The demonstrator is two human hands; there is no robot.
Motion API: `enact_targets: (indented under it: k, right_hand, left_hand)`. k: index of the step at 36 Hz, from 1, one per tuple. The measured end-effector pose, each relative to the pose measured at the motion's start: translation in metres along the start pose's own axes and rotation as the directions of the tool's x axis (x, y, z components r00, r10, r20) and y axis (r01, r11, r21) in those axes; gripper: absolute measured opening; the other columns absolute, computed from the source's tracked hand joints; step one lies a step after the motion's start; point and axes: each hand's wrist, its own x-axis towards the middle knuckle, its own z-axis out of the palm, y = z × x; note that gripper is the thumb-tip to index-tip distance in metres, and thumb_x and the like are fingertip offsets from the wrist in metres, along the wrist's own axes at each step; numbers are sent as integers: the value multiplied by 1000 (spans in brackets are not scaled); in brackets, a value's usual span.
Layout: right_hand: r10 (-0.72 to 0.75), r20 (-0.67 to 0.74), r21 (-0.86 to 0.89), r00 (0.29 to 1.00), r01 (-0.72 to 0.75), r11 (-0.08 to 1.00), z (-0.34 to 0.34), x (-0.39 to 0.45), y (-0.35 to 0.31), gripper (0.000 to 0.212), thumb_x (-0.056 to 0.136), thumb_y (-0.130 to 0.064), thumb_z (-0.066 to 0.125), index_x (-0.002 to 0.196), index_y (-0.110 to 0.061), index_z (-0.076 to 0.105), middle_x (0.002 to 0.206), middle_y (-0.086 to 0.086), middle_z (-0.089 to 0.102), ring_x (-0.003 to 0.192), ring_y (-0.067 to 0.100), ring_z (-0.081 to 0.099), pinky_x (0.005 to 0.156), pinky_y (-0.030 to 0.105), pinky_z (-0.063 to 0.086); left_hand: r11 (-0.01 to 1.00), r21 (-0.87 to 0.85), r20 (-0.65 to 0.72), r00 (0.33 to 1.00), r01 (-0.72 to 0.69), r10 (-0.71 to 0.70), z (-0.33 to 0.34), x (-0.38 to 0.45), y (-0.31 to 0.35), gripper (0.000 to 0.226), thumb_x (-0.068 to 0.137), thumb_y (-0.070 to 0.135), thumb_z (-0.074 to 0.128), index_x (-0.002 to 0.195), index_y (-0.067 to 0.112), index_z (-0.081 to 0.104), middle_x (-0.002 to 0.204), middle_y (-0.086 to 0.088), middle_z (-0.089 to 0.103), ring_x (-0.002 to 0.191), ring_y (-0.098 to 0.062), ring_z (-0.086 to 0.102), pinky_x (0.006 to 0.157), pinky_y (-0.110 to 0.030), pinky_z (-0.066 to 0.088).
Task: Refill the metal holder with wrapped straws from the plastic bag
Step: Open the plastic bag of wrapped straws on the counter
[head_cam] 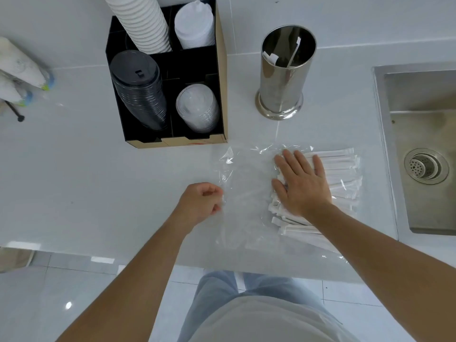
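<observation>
A clear plastic bag [246,193] lies flat on the white counter, with a pile of white paper-wrapped straws [340,169] in its right half. My right hand [302,185] rests flat, fingers spread, on top of the straws through the plastic. My left hand [201,202] pinches the bag's left edge between closed fingers. The shiny metal holder [283,90] stands upright behind the bag, with only a couple of wrapped straws inside.
A black organizer [219,70] with stacked cups and lids stands behind and to the left of the bag. A steel sink [419,144] with a drain is at the right. Wrapped cup stacks [19,70] lie at the far left. The counter's front edge runs just below the bag.
</observation>
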Motion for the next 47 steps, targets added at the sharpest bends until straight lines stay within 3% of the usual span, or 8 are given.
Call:
enact_targets:
  k: [3, 11, 18, 22, 29, 38, 41, 47]
  right_hand:
    - [3, 8, -4, 1000, -3, 1000, 1, 1, 0, 67, 94, -53, 12, 155, -26, 22, 164, -3, 21, 151, 21, 13, 120, 50, 1]
    - [4, -6, 2, 1000, -3, 1000, 3, 1, 2, 65, 95, -52, 18, 153, -25, 27, 162, -1, 27, 150, 23, 18, 120, 51, 4]
    - [7, -5, 25, 1000, -7, 1000, 3, 0, 2, 64, 94, -51, 21, 153, -25, 29, 161, -1, 28, 149, 23, 20, 119, 51, 5]
    - [18, 3, 25, 1000, -18, 1000, 0, 0, 0, 65, 94, -53, 20, 153, -26, 27, 162, -2, 26, 149, 22, 19, 120, 51, 5]
    - [23, 32, 46, 999, -24, 999, -9, -1, -2, 71, 92, -57, 7, 155, -27, 21, 164, -3, 19, 151, 20, 14, 120, 48, 4]
    - [179, 15, 90, 984, -180, 980, -19, -16, 5, 57, 101, -42, 33, 153, -20, 28, 163, 4, 24, 149, 26, 18, 118, 50, 14]
    - [232, 25, 110, 972, -233, 966, -20, -25, 10, 57, 101, -41, 37, 153, -19, 29, 162, 5, 24, 149, 27, 17, 117, 51, 15]
    - [294, 62, 173, 954, -300, 938, -24, -48, 23, 57, 102, -39, 40, 154, -19, 27, 164, 6, 20, 151, 26, 15, 120, 49, 17]
  left_hand:
    - [999, 54, 12, 1000, -5, 4, 6, -6, 1, 9, 74, 25, 73, 81, 22, 70, 66, 3, 66, 54, -11, 64, 57, -25, 53]
    - [974, 224, -91, 993, -47, 68, -17, -4, -14, 20, 80, 4, 65, 75, 24, 68, 66, 2, 64, 48, -7, 57, 41, -15, 40]
    - [955, 274, -107, 983, -114, 148, -19, 1, -26, 25, 82, 5, 65, 69, 27, 64, 68, -1, 67, 49, -3, 57, 47, -11, 43]
    - [975, 196, -74, 990, -104, 120, -26, 1, -33, 22, 83, 6, 64, 72, 25, 63, 62, 4, 65, 49, -5, 59, 51, -21, 45]
    - [992, -115, -29, 999, -46, 42, -30, -2, -33, 3, 90, 8, 61, 92, 11, 61, 80, -16, 67, 54, -15, 63, 50, -22, 51]
    - [975, -219, 92, 994, -34, 55, -30, -10, -45, 61, 80, 11, 73, 127, 34, 40, 83, -20, 70, 55, -12, 63, 59, -25, 55]
    - [981, -189, 126, 991, -29, 53, -29, -9, -50, 58, 81, 15, 74, 127, 30, 42, 76, -14, 71, 61, -17, 64, 77, -41, 57]
    - [948, -303, 216, 976, 98, -32, -24, -10, -50, 33, 83, 7, 73, 111, 10, 58, 79, -12, 70, 62, -20, 66, 67, -39, 58]
